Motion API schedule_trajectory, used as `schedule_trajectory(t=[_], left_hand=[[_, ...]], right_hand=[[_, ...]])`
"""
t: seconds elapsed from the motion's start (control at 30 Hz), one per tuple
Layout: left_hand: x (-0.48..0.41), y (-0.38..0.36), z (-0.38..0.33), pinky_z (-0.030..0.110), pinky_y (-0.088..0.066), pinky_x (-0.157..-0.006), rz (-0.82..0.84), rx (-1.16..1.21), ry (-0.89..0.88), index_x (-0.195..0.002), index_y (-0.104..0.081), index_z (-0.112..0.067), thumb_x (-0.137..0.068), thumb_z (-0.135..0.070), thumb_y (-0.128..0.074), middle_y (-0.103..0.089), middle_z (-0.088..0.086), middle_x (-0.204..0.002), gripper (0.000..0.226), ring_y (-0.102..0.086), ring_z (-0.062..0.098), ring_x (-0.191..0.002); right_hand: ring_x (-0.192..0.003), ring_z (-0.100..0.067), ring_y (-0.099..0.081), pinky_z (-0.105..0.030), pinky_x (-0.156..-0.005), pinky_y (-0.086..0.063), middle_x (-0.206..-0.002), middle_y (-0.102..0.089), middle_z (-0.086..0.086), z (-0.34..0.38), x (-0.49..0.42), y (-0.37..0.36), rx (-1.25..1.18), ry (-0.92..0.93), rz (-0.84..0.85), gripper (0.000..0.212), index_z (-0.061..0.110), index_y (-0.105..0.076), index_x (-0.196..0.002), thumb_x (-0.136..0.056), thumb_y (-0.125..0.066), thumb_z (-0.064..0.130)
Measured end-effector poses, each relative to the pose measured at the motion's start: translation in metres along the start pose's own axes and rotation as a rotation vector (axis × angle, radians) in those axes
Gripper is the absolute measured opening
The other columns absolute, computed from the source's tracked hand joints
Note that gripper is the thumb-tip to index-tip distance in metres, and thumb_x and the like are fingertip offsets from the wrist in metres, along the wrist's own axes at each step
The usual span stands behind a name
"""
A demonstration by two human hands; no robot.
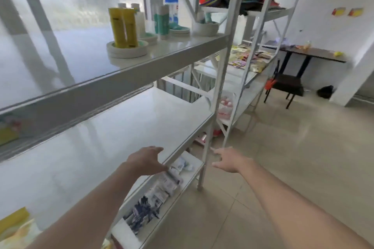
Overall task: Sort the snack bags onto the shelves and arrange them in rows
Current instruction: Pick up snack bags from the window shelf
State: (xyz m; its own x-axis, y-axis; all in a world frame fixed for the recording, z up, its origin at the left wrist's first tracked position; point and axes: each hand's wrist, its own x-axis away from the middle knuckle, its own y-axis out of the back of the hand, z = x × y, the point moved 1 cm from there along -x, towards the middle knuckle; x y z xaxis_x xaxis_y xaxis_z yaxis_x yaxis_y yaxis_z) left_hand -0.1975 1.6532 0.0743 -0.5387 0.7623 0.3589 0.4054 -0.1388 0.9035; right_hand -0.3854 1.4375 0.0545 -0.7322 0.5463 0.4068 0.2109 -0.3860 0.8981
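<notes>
Nothing is held: the left hand (146, 160) is spread open over the bare middle shelf (113, 127), the right hand (227, 160) open beside the upright. Snack bags (248, 57) lie heaped on the far rack; light, crinkly and slippery, they are probably best pinched at sealed edges. Glossy shelves and a tiled floor (293, 157) are seen.

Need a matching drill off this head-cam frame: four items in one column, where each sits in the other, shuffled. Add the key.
Items
1. yellow tubes
2. left hand
3. loose snack bags
4. grey-white packets

Places
A. low shelf, beneath the hands
B. upper shelf of the near rack, standing in a tape roll
C. front edge of the bare middle shelf
D. shelf of the farther rack

Pairs: 1-B, 2-C, 3-D, 4-A
</notes>
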Motion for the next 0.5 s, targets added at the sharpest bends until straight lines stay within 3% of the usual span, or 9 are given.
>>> schedule_trajectory(t=[0.13, 0.23, 0.37, 0.5], left_hand=[[-0.076, 0.015, -0.115, 0.033, -0.040, -0.105, -0.010, -0.018, -0.093, -0.146, -0.038, -0.027, -0.080, -0.057, -0.064, -0.049, 0.000, -0.145, 0.077, -0.046, 0.020, -0.131], [-0.126, 0.021, -0.192, 0.031, -0.047, -0.095, 0.023, -0.034, -0.120, -0.138, -0.049, -0.024, -0.079, -0.052, -0.066, -0.061, 0.003, -0.131, 0.068, -0.056, 0.021, -0.119], [-0.190, 0.026, -0.285, 0.029, -0.042, -0.102, 0.034, -0.054, -0.210, -0.146, -0.040, -0.028, -0.081, -0.050, -0.063, -0.053, 0.003, -0.141, 0.072, -0.050, 0.022, -0.127], [-0.259, 0.035, -0.369, 0.028, -0.042, -0.098, 0.057, -0.118, -0.265, -0.147, -0.038, -0.027, -0.085, -0.048, -0.062, -0.052, 0.001, -0.142, 0.069, -0.050, 0.022, -0.127]], right_hand=[[-0.128, -0.027, -0.048, -0.035, -0.105, -0.040, -0.141, -0.052, -0.008, -0.130, -0.009, 0.039, -0.059, -0.137, -0.065, 0.062, 0.015, -0.051, -0.136, -0.085, -0.061, 0.048], [-0.131, -0.027, -0.047, -0.037, -0.108, -0.039, -0.145, -0.048, -0.006, -0.214, -0.012, 0.064, -0.063, -0.216, -0.070, 0.066, 0.019, -0.047, -0.140, -0.083, -0.059, 0.051], [-0.134, -0.026, -0.043, -0.041, -0.108, -0.038, -0.148, -0.043, -0.005, -0.317, -0.023, 0.094, -0.059, -0.312, -0.044, 0.064, 0.022, -0.045, -0.141, -0.086, -0.055, 0.054], [-0.131, -0.025, -0.047, -0.037, -0.106, -0.040, -0.146, -0.047, -0.003, -0.408, -0.045, 0.123, -0.096, -0.385, -0.061, 0.062, 0.023, -0.047, -0.139, -0.085, -0.054, 0.054]])
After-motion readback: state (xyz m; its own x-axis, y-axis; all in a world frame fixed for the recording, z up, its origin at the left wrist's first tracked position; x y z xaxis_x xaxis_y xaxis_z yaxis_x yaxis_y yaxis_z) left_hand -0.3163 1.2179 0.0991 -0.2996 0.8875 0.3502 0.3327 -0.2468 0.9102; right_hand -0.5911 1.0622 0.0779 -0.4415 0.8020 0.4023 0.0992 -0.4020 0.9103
